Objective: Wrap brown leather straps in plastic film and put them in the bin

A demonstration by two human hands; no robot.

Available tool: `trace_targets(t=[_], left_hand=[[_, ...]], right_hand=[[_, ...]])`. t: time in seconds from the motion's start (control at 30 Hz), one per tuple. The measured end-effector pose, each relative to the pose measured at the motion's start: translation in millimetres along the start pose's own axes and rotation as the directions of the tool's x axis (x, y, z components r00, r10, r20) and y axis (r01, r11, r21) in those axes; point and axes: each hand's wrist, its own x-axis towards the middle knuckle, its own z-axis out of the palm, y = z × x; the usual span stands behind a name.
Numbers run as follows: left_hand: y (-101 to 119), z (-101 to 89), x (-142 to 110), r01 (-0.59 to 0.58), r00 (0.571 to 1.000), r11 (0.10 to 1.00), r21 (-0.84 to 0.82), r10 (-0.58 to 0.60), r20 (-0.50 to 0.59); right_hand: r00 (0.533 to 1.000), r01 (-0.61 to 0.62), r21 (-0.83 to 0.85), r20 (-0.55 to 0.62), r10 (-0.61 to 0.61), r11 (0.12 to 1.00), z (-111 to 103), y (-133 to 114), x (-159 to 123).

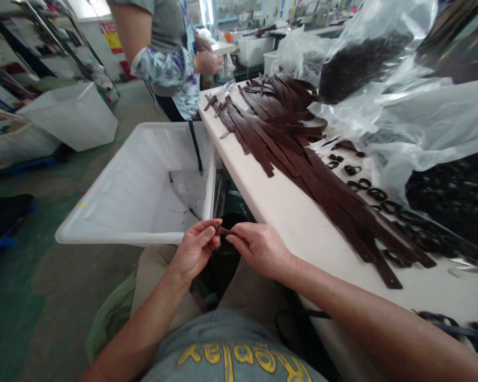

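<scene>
Over my lap, my left hand and my right hand meet on a small dark brown strap piece, each pinching one end with closed fingers. Only a short bit of the piece shows between the fingertips. A spread of long dark brown leather straps lies on the white table to my right. Small black rings are scattered beside the straps.
A large white plastic bin stands on the floor left of the table, just beyond my hands. Clear plastic bags with dark parts pile up at the table's right. Another person stands at the table's far end. More white bins sit at left.
</scene>
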Motion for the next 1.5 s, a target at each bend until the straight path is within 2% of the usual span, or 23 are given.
trace_targets(t=[0.17, 0.43, 0.57, 0.7, 0.83, 0.97, 1.07, 1.2, 1.27, 1.37, 1.5], left_hand=[[-1.2, 2.7, -1.2, 0.003, 1.000, 1.000, 0.027, -0.003, 0.022], [-8.8, 10.6, -3.9, 0.028, 0.999, 0.997, 0.075, -0.031, 0.044], [0.9, 9.8, -1.3, -0.045, 0.999, 0.981, 0.190, 0.045, 0.006], [12.9, 2.5, -1.3, -0.122, 0.991, 0.964, 0.234, 0.132, -0.025], [7.6, 3.2, -5.3, -0.089, 0.996, 0.960, 0.264, 0.089, 0.013], [-1.4, 8.4, -4.6, -0.073, 0.996, 0.956, 0.285, 0.056, 0.066], [5.5, 4.8, 0.3, -0.115, 0.993, 0.949, 0.294, 0.104, 0.053], [24.4, -5.1, 3.4, -0.165, 0.985, 0.943, 0.289, 0.175, -0.007], [28.7, -7.3, 2.3, -0.159, 0.986, 0.943, 0.293, 0.169, -0.007], [22.6, -5.9, -0.5, -0.126, 0.992, 0.942, 0.311, 0.124, 0.024], [4.7, -1.7, -2.2, -0.062, 0.994, 0.930, 0.363, 0.025, 0.107]], right_hand=[[1.000, 0.023, -0.019, -0.012, -0.023, 1.000, -2.5, 2.0, 0.4], [0.996, -0.039, -0.002, 0.083, 0.039, 0.999, -1.5, -0.1, 4.9], [0.985, -0.064, 0.002, 0.160, 0.063, 0.998, -6.8, 1.4, 7.0], [0.964, -0.096, -0.103, 0.238, 0.118, 0.990, -11.6, -1.7, 7.8], [0.953, -0.105, -0.140, 0.270, 0.140, 0.985, -9.8, -6.0, 7.3], [0.956, -0.110, -0.031, 0.269, 0.114, 0.993, -7.5, -3.7, 7.8], [0.955, -0.121, 0.041, 0.277, 0.105, 0.992, -9.4, -0.2, 8.8], [0.942, -0.131, -0.061, 0.303, 0.143, 0.990, -10.7, -0.6, 8.8], [0.935, -0.112, -0.137, 0.320, 0.151, 0.984, -8.9, -2.9, 8.0], [0.923, -0.107, -0.194, 0.346, 0.170, 0.975, -5.2, -6.0, 6.8], [0.931, -0.111, -0.085, 0.341, 0.134, 0.990, -5.0, -5.2, 5.9]])
